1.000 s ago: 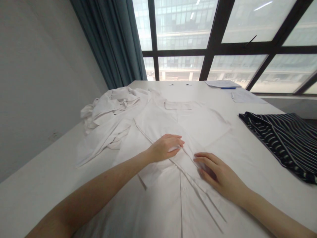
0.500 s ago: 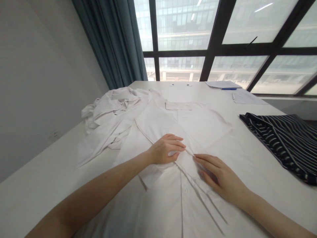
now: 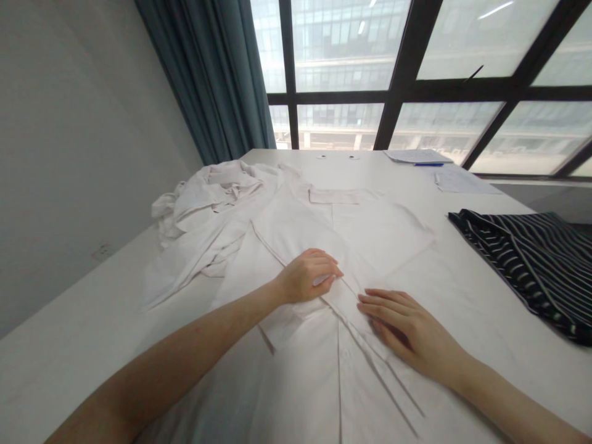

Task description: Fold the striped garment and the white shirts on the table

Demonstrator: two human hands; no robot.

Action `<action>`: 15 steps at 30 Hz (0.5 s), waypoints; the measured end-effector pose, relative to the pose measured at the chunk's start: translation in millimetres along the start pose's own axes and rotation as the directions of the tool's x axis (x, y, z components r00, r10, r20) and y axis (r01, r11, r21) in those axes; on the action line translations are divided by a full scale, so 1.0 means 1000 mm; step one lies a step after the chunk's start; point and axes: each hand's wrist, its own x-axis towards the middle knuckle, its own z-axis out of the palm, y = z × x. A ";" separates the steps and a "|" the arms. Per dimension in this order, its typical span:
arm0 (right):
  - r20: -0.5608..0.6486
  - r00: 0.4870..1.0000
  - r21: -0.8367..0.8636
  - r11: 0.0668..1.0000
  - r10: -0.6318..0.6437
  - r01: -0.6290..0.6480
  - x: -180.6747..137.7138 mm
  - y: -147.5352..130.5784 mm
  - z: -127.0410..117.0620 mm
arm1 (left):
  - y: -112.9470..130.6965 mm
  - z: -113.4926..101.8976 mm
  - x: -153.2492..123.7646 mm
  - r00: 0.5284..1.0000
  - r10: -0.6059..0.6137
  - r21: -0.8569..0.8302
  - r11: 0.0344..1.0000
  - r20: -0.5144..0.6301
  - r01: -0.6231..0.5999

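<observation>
A white shirt (image 3: 296, 364) lies spread over the table, its collar (image 3: 335, 196) toward the window and a button placket running down its near middle. A folded edge of its cloth crosses the front diagonally. My left hand (image 3: 308, 274) is closed at this edge, thumb and fingertips pinching the fabric. Just right of it, my right hand (image 3: 411, 324) rests on the shirt with its fingers stretched out along the fold, the thumb partly hidden beneath.
A crumpled heap of white cloth (image 3: 217, 191) lies at the far left. Folded black-and-white striped fabric (image 3: 536, 259) sits on the right. Papers (image 3: 465, 180) and a blue pen (image 3: 428, 164) are at the back right of the white table (image 3: 60, 302), before the window.
My left hand has shifted slightly left and its fingers have drawn in closer to the thumb. My right hand's fingertips have come off the folded edge and its fingers have straightened.
</observation>
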 end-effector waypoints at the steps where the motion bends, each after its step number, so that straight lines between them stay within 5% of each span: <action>1: -0.003 1.000 0.003 1.000 -0.006 0.006 0.000 0.000 0.000 | 0.000 0.000 0.000 1.000 -0.009 0.003 1.000 -0.008 0.009; 8: -0.025 0.998 0.006 0.998 -0.055 0.056 0.002 -0.002 -0.002 | -0.002 0.003 0.000 0.985 -0.114 0.046 0.992 -0.129 0.120; 15: -0.023 0.998 0.003 0.999 -0.051 0.051 0.002 -0.001 0.000 | -0.005 0.006 -0.001 0.988 -0.087 0.008 0.996 -0.130 0.089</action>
